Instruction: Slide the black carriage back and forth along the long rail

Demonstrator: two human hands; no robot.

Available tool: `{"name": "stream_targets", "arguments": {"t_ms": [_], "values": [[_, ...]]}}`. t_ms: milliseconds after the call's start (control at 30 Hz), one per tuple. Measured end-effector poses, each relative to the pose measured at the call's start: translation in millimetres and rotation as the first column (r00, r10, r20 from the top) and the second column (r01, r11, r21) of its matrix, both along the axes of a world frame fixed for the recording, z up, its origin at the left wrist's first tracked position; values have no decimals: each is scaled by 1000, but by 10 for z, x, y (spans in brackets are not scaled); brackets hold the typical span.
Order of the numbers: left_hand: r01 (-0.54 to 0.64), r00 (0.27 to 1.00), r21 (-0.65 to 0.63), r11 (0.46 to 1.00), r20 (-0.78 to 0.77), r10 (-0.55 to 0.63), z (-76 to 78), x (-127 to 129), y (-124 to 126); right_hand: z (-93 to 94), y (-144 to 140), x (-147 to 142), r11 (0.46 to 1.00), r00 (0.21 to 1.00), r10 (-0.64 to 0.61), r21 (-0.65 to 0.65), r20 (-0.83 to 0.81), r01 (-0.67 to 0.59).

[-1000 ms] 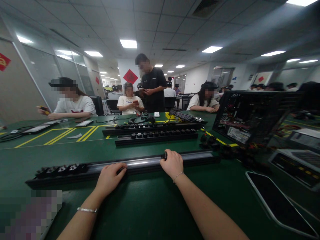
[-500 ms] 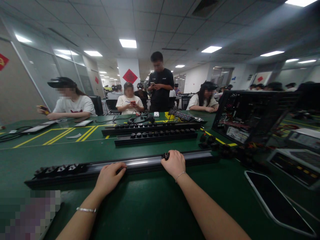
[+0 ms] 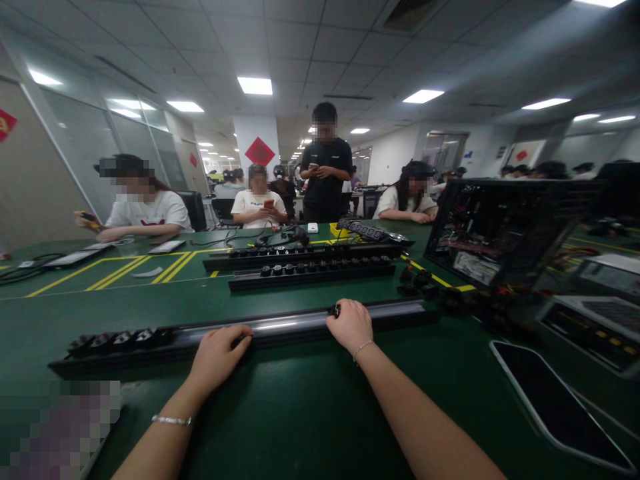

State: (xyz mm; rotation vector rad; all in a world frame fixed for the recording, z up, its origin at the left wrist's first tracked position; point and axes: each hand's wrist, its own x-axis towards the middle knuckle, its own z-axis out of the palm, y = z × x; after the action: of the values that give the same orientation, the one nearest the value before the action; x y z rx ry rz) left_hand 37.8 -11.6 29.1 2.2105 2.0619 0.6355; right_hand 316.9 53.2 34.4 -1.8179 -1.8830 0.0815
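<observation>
Both hands (image 3: 217, 357) on rail (image 3: 285, 325)

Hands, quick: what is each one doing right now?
Left hand: fingers curled over the near rail, resting on it.
Right hand: closed on a small black part at the rail.

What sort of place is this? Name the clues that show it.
Probably an electronics assembly workshop: a green work table with yellow lines, long black socket strips, an open computer chassis, and several seated workers.
</observation>
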Motion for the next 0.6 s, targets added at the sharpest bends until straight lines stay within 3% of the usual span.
{"name": "stream_targets", "arguments": {"t_ms": [267, 600], "values": [[-13, 999, -3, 1000, -35, 13, 1, 0, 2, -34, -7, 48, 998, 999, -33, 48, 16, 33], [-5, 1000, -3, 1000, -21, 5, 13, 7, -9, 22, 10, 66, 999, 1000, -18, -29, -16, 17]]}}
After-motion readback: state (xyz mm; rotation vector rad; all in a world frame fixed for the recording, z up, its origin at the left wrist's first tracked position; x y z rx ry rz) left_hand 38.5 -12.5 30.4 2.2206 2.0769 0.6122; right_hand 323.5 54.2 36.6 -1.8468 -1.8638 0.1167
